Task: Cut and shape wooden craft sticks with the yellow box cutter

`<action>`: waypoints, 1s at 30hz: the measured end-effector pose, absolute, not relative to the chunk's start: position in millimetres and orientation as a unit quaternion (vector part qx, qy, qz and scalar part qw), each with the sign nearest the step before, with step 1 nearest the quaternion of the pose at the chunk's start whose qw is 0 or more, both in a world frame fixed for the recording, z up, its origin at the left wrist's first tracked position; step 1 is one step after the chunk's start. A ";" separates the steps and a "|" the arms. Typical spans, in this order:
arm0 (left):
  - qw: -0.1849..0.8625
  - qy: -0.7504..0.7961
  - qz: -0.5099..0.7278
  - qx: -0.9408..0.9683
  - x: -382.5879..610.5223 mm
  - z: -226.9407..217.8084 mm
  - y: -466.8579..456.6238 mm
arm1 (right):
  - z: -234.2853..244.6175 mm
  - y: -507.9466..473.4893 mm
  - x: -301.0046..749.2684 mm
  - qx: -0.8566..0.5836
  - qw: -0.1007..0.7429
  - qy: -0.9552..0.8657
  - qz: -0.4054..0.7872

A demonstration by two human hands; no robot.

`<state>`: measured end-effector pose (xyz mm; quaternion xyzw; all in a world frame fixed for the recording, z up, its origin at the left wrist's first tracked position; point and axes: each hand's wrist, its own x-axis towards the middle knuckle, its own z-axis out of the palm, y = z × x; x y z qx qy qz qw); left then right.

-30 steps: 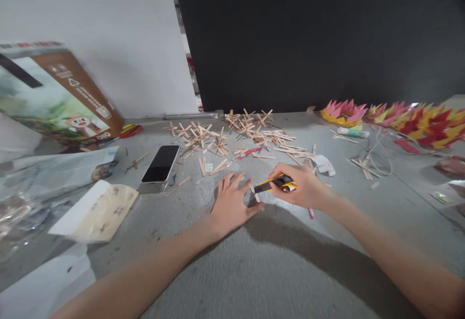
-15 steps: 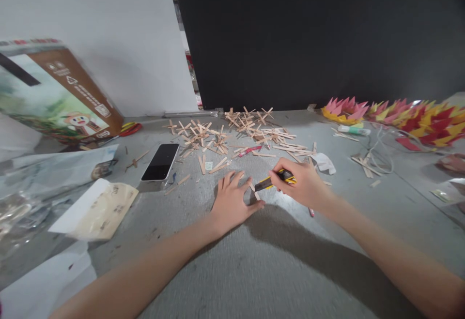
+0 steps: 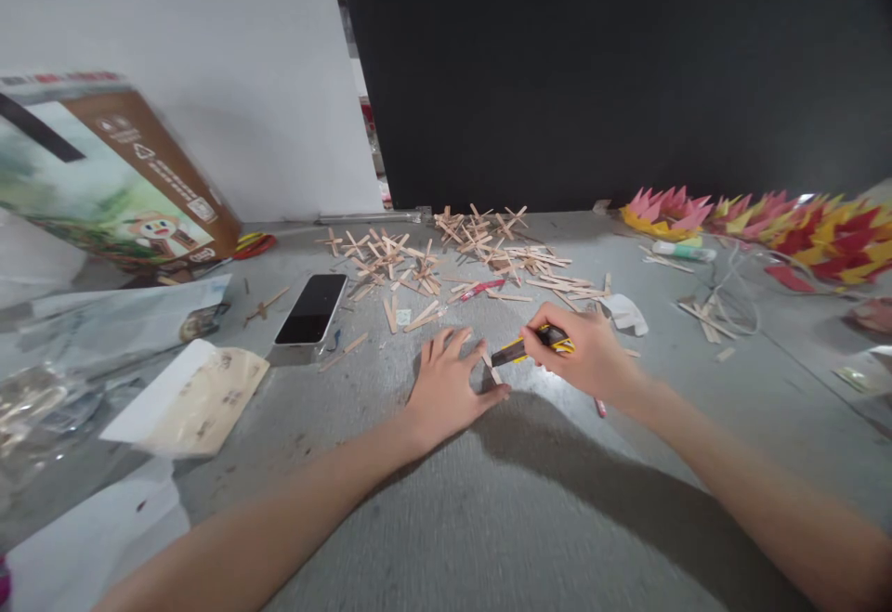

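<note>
My left hand point(image 3: 450, 389) lies low on the grey tabletop, its thumb and index finger holding a small wooden stick point(image 3: 491, 369) down at both ends. In my right hand point(image 3: 582, 352) is a black and yellow utility knife point(image 3: 519, 349), gripped with the fingers wrapped round its handle. The knife's front end points left and meets the stick's middle; the blade itself is too small to make out. Just beyond both hands lie loose wooden sticks point(image 3: 557, 282) and a heap of crossed sticks point(image 3: 390, 254).
Left of the hands are a phone point(image 3: 311, 309), a paper packet point(image 3: 209, 398), scissors point(image 3: 255, 245) and a printed carton point(image 3: 132, 185). To the right lie crumpled white paper point(image 3: 625, 313), a glue stick point(image 3: 683, 251), a cable point(image 3: 728, 287) and pointed paper decorations point(image 3: 829, 236). A dark panel point(image 3: 613, 73) stands behind.
The whole view has shifted slightly, so things appear a little further right. Both hands, the knife and the stick keep nearly the same places relative to each other.
</note>
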<state>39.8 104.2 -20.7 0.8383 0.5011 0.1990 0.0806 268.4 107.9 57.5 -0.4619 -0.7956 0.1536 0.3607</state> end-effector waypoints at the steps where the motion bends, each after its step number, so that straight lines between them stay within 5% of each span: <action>1: 0.080 0.502 0.198 0.838 39.9 -20.5 104.2 | 57.2 108.2 268.5 -0.462 0.360 -0.796 0.152; 30: 0.085 0.502 0.193 0.839 39.6 -18.5 103.5 | 56.1 108.2 270.2 -0.455 0.347 -0.808 0.139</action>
